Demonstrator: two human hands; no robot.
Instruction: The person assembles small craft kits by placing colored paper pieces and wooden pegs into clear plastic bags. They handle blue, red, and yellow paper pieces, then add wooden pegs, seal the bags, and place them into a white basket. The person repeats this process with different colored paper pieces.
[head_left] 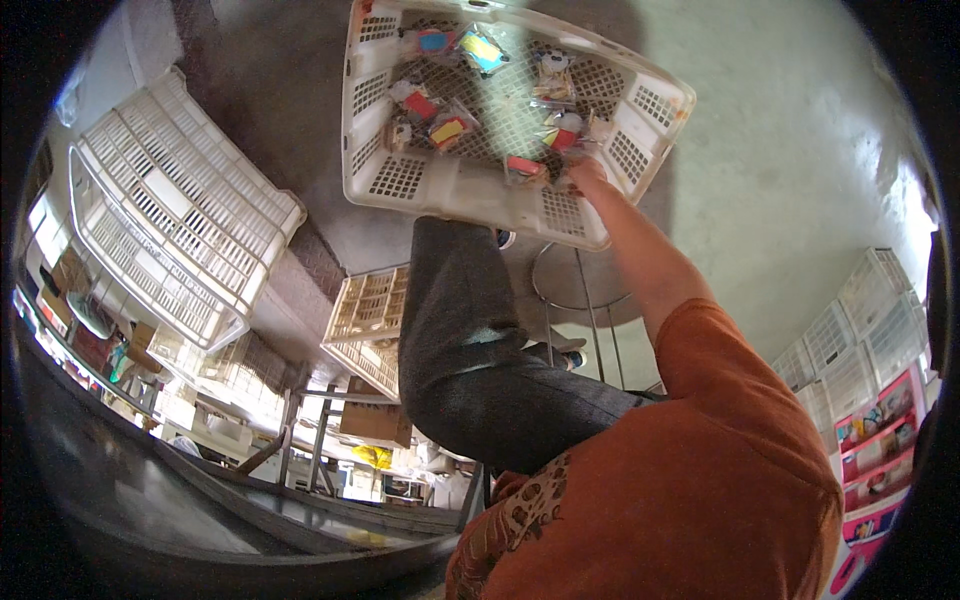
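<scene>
One cream slatted plastic crate (372,305) sits at left. Right and far of it, one white perforated plastic basket (440,190) contains at least seven clear plastic packets (482,50). The nearly straight right arm (650,250) reaches its right hand (588,176) into the near right corner, grip unclear; the left hand I can't see.

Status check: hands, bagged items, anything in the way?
Right hand inside white crate, grip unclear; left hand out of view. Small bagged items scattered across crate floor. Knee at crate's near rim.
</scene>
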